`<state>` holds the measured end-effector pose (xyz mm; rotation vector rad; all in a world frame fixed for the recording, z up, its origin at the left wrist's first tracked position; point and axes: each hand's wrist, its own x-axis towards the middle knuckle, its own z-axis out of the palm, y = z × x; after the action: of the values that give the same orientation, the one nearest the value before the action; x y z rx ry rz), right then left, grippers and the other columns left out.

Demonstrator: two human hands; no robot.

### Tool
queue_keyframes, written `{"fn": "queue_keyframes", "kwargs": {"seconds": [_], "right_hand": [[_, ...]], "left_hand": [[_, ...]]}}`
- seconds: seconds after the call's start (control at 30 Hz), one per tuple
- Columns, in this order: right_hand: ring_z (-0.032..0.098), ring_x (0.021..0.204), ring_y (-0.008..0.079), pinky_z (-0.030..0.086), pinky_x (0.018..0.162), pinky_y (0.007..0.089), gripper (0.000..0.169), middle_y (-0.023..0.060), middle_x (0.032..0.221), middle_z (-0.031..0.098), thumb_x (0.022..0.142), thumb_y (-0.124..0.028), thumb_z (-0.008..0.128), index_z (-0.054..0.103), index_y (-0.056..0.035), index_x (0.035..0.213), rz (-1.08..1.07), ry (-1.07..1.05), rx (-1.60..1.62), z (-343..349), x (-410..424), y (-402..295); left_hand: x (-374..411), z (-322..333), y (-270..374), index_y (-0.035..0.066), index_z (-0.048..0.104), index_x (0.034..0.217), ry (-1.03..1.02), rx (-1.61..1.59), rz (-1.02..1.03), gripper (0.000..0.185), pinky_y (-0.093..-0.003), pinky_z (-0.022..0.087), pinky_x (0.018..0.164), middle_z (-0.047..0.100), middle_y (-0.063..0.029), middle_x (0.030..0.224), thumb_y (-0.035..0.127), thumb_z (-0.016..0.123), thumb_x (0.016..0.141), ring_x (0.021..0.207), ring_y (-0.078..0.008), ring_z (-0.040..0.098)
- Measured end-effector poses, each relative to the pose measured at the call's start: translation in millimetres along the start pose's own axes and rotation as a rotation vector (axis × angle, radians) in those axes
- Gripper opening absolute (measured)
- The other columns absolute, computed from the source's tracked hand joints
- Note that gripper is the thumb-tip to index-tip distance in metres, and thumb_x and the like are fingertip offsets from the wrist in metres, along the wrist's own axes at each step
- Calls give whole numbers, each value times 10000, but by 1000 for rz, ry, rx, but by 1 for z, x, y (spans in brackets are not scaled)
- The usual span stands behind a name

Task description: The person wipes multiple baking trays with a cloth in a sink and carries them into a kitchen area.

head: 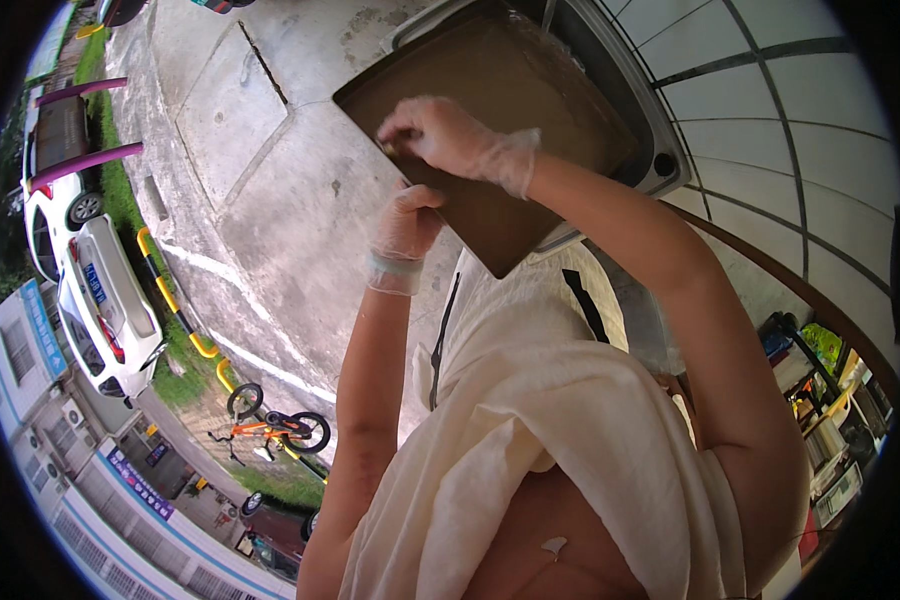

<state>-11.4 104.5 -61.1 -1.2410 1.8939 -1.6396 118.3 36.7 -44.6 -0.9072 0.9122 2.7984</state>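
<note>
A brown rectangular baking tray (pixel 487 67), wet-looking along its far right part, is tilted over a grey basin (pixel 649 97). My left hand (pixel 409 225), in a clear disposable glove, grips the tray's near left edge with the thumb on top. Over the tray's left side is my right hand (pixel 446 139), also gloved, its fingers curled at the rim. Beneath those fingertips shows a small yellowish thing (pixel 388 151), mostly hidden and blurred, so I cannot tell what it is.
A white tiled wall (pixel 727 90) rises to the right of the basin. Concrete ground (pixel 270 187) spreads left. Beyond it are a yellow-and-black barrier (pixel 169 281), an orange bicycle (pixel 270 429) and parked white cars (pixel 105 307). Cluttered shelves (pixel 832 420) stand at lower right.
</note>
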Motion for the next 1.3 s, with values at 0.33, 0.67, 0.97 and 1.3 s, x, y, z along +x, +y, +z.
{"fn": "queue_keyframes", "kwargs": {"seconds": [0.33, 0.67, 0.97, 1.3], "right_hand": [[499, 829, 231, 401, 751, 329, 102, 41, 803, 570, 633, -65, 610, 672, -109, 701, -54, -500, -68, -29, -97, -24], [534, 838, 288, 427, 720, 333, 161, 119, 830, 536, 666, 85, 504, 576, -15, 770, 300, -84, -256, -107, -111, 61], [480, 956, 334, 409, 831, 378, 313, 148, 992, 492, 709, 53, 557, 511, -35, 1006, 114, 205, -285, -13, -76, -1], [503, 876, 393, 411, 765, 458, 245, 222, 942, 506, 793, -23, 445, 464, -28, 1037, 409, 246, -642, -74, -91, 81]], "left_hand": [[2, -12, 16, 12, 535, 1037, 25, 2, 147, 408, -333, 473, 786, 571, -73, 999, -69, 485, 640, 913, -219, 561], [-6, -1, 28, 3, 539, 1032, 34, 108, 162, 400, -324, 496, 736, 585, -81, 990, -67, 480, 642, 878, -221, 585], [-2, -1, 2, -21, 516, 1055, 32, 112, 177, 397, -340, 458, 852, 562, -86, 1019, -59, 457, 664, 939, -219, 553], [-10, -4, 1, -1, 518, 1044, -9, 117, 245, 392, -335, 469, 781, 556, -67, 974, -61, 450, 662, 880, -199, 548]]}}
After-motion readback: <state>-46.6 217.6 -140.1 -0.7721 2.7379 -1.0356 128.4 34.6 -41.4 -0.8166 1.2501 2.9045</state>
